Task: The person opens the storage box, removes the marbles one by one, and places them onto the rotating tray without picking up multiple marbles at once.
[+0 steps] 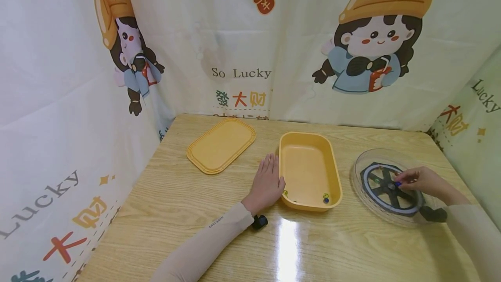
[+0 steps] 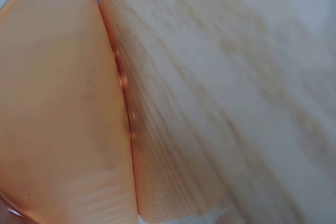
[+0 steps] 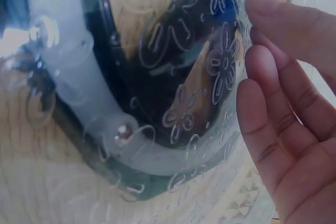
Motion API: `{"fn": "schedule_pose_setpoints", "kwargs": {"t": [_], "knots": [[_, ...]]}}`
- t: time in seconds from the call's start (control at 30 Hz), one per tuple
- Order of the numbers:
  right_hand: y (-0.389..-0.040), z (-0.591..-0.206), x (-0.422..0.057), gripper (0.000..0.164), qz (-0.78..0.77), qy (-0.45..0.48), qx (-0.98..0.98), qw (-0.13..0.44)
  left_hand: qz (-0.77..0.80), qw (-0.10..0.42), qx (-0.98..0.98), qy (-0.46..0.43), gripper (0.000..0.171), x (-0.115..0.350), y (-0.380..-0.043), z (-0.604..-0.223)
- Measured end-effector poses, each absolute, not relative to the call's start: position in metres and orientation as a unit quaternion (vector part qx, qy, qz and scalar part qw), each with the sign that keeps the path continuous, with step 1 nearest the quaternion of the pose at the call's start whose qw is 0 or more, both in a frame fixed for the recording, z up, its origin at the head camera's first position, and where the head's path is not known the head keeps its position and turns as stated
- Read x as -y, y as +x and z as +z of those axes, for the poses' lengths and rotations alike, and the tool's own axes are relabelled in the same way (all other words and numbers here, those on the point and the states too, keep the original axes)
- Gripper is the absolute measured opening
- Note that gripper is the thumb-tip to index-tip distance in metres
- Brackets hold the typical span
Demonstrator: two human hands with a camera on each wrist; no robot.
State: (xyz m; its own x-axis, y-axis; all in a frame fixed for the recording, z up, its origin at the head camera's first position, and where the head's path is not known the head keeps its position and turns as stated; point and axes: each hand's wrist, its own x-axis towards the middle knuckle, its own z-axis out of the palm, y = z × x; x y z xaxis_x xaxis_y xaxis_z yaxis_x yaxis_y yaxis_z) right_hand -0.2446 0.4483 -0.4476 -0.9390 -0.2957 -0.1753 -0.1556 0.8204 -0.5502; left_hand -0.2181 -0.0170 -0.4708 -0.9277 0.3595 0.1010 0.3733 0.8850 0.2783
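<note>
My left hand point(image 1: 267, 184) lies against the left wall of a yellow plastic bin point(image 1: 309, 173), its fingers straight along the outside. Its wrist view is filled by the bin's side. Inside the bin's near end sit a yellow-green marble point(image 1: 325, 195), a dark blue marble point(image 1: 326, 200) and another yellowish marble point(image 1: 285, 193) at the left corner. Over at the right, my right hand point(image 1: 422, 182) pinches a blue marble point(image 1: 398, 184) between thumb and fingertips, above a clear round dish point(image 1: 358, 173) embossed with flowers. Small coloured marbles, one of them green point(image 1: 377, 180), show within the dish.
A black spoked wheel shape point(image 1: 385, 188) with a pale ring shows through the clear dish. The yellow lid point(image 1: 222, 145) lies flat at the back left of the wooden table point(image 1: 168, 212). Printed cloth point(image 1: 242, 34) hangs around the back and sides.
</note>
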Motion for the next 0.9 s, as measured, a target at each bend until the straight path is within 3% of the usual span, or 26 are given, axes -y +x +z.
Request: {"fn": "schedule_pose_setpoints", "kwargs": {"t": [0.27, 0.7, 0.9], "knots": [[-0.244, -0.448, -0.448, 0.019, -0.278, -0.137, -0.944, 0.115, -0.149, 0.026, 0.970, -0.189, 0.061, 0.017, -0.218, -0.471], [-0.244, -0.435, -0.452, 0.027, -0.266, -0.154, -0.947, 0.097, -0.149, 0.024, 0.970, -0.190, 0.061, 0.017, -0.217, -0.470], [-0.247, -0.415, -0.452, 0.026, -0.271, -0.155, -0.948, 0.057, -0.145, 0.024, 0.971, -0.190, 0.061, 0.017, -0.218, -0.470]]}}
